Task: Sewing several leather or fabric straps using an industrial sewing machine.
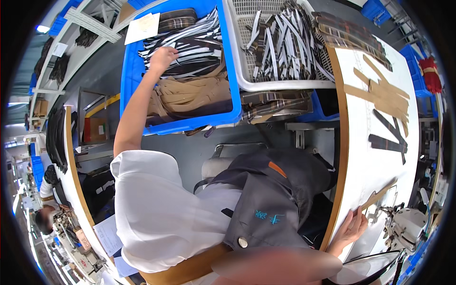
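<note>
My left hand (163,59) reaches into the blue crate (236,85), its fingers pinched on a thin strip in a heap of black and white fabric strips (199,52). Below that heap, in the same crate, lie folded tan fabric strips (190,97). My right hand (350,229) rests at the near part of the white table (365,173), fingers stretched out. Its fingertips reach the end of a tan strip (380,194), which leads toward a sewing machine (406,223). Whether they touch it is hard to tell.
A pale card (142,28) lies on the blue crate's corner. Beside it, a white basket (244,78) holds more cut strips. Tan pieces (387,95) and dark plaid pieces (389,137) lie on the table. A co-worker (47,216) sits at far left by another machine.
</note>
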The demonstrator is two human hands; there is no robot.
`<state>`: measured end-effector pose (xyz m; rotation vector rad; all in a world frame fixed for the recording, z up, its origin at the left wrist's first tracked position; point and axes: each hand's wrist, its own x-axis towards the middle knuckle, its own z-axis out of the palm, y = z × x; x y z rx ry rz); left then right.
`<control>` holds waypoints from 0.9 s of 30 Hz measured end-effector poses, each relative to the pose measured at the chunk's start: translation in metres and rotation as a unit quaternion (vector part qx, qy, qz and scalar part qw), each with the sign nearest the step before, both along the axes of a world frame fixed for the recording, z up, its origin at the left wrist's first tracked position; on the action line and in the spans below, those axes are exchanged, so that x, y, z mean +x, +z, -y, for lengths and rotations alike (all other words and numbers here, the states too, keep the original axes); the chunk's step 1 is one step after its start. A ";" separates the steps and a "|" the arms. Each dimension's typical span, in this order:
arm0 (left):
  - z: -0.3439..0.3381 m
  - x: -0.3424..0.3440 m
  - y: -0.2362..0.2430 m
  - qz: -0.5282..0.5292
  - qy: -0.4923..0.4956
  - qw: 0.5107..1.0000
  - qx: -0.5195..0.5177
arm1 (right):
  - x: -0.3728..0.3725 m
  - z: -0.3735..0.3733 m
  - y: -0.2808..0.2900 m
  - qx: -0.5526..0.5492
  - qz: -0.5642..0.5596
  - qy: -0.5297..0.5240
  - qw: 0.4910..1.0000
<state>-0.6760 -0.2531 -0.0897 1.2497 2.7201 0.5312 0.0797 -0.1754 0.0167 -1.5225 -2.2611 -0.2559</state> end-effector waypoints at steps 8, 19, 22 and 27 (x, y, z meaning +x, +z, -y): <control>-0.037 0.016 -0.035 -0.147 -0.158 0.976 -0.033 | 0.003 -0.003 -0.001 -0.034 -0.029 -0.005 0.999; -0.154 0.107 0.040 0.045 -0.237 0.919 0.313 | -0.007 0.000 0.003 -0.077 -0.093 -0.043 0.992; -0.257 0.155 0.021 0.381 -0.241 0.869 0.204 | -0.009 -0.001 0.004 -0.074 -0.087 -0.039 0.993; -0.387 0.184 -0.047 0.353 -0.030 0.930 0.096 | -0.004 -0.002 0.001 -0.064 -0.083 -0.041 0.994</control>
